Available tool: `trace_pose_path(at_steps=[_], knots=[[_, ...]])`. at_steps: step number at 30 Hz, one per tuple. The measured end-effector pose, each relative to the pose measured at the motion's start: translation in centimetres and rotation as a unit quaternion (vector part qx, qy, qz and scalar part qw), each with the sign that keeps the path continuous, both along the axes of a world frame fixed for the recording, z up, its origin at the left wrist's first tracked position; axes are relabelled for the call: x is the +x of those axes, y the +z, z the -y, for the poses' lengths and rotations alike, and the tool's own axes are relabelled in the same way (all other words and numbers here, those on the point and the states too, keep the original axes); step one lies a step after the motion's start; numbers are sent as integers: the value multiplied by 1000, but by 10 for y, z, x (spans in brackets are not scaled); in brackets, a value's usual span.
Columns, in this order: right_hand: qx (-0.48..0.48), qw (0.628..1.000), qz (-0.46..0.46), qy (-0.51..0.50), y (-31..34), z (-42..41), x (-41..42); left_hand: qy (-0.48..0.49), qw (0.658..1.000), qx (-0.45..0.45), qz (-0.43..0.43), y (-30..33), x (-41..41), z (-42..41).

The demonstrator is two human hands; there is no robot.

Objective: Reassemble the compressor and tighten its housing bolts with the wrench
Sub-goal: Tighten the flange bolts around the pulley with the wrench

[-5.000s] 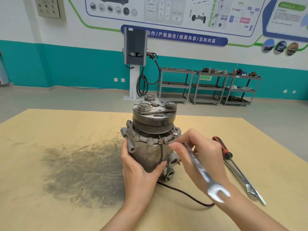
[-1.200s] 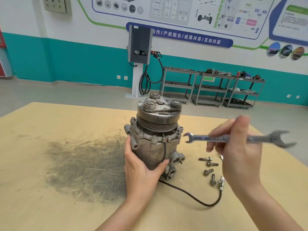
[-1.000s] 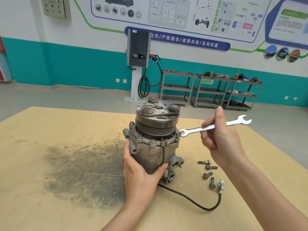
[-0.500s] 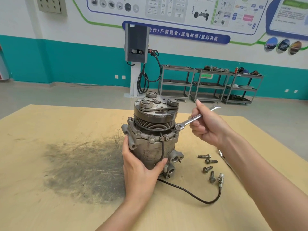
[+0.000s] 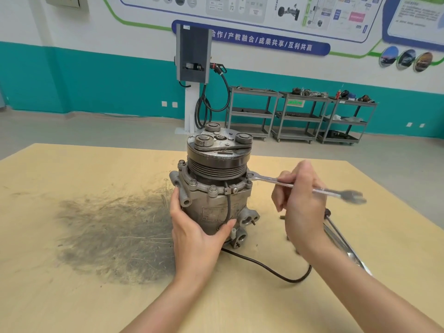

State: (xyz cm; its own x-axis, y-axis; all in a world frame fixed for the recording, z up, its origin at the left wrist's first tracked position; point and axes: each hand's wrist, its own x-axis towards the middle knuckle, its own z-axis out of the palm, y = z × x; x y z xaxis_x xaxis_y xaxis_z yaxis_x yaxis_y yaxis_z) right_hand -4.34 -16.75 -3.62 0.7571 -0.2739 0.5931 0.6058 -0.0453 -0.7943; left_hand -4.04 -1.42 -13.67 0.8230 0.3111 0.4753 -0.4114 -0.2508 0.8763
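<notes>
- A dark, sooty smudge (image 5: 115, 234) spreads over the left part of the pale wooden counter (image 5: 60, 296).
- The left hand (image 5: 194, 234) grips the lower body of the compressor (image 5: 216, 188) from the near side, thumb on its right front, fingers wrapped around its left flank.
- The compressor stands upright near the middle of the counter, its grooved pulley and clutch plate on top, with housing bolts (image 5: 212, 188) showing around the flange below the pulley.
- A black cable (image 5: 271, 272) runs down the front of the compressor body, then loops across the counter toward the right and passes behind the right forearm.
- The wrench (image 5: 266, 180) lies nearly level, its ring end set on a bolt at the right edge of the flange; its open end (image 5: 353, 197) points right and is blurred.
- The right hand (image 5: 300, 205) holds the wrench shank, fingers curled around it, the back of the hand facing the camera.
- Behind the right forearm a few loose bolts (image 5: 283, 217) lie on the counter, mostly hidden.
- Farther right, long metal tools (image 5: 341, 239) rest on the counter; one has a dark handle.
</notes>
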Motion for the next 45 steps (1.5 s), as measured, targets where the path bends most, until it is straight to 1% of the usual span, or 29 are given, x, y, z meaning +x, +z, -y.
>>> trace_pose_path(at_steps=[1,2,4,5,6,7,8,10,11,13,14,15,17,18,22,24,29,31,33,35,37,38,39,40,41,42,43,44,45], knots=[[-94,993,56,-38,0,-4,-9,2,1000,2,-1,0,0,0],[-197,971,110,-78,1,-7,-16,4,1000,5,-1,-1,0,0],[-383,887,190,-174,7,-12,-26,8,1000,8,0,-1,0,0],[-437,851,204,-207,11,-14,-28,9,1000,8,1,-1,0,0],[-457,837,205,-218,15,-16,-30,9,1000,6,1,-1,0,0],[-450,843,204,-210,19,-16,-32,8,1000,4,1,-1,0,0],[-429,858,207,-192,23,-15,-34,7,1000,3,2,-1,0,0],[-349,904,200,-143,29,-10,-38,4,1000,0,3,0,0,0],[-293,933,180,-107,32,-6,-37,4,1000,0,3,0,0,0],[-159,981,107,-40,39,3,-29,5,1000,6,1,1,0,0],[-92,994,49,-19,43,8,-21,4,1000,7,-2,1,-1,0],[-35,999,-20,3,45,13,-11,3,1000,7,-5,1,-1,0],[53,987,-135,69,45,21,8,2,1000,8,-4,1,0,0],[77,978,-170,98,43,23,16,3,1000,7,-2,1,0,0],[129,948,-236,170,33,27,39,1,1000,2,0,-1,1,0],[134,932,-268,202,34,27,47,4,1000,1,2,-1,1,1],[110,891,-331,291,40,21,60,6,1000,5,7,0,1,1],[113,888,-330,298,40,18,62,4,1000,4,6,1,0,1],[127,902,-301,281,36,16,60,2,1000,2,3,1,0,1],[155,929,-235,242,27,13,52,0,1000,-1,1,0,0,0],[163,962,-148,162,15,8,38,1,1000,-1,0,0,0,-1],[139,979,-103,105,9,5,28,2,1000,1,-1,0,0,0],[90,994,-55,42,4,1,18,4,1000,2,0,0,0,0],[19,1000,1,-15,1,-4,8,5,1000,2,0,1,0,0],[-69,994,62,-61,-1,-8,-2,6,1000,3,1,1,0,0],[-168,973,118,-103,-2,-13,-9,8,1000,5,3,0,0,0],[-270,938,161,-147,-1,-16,-16,9,1000,7,5,0,0,0],[-361,893,190,-191,1,-19,-21,9,1000,7,5,0,-1,0],[-426,852,202,-226,5,-20,-25,8,1000,4,5,1,-1,0]])
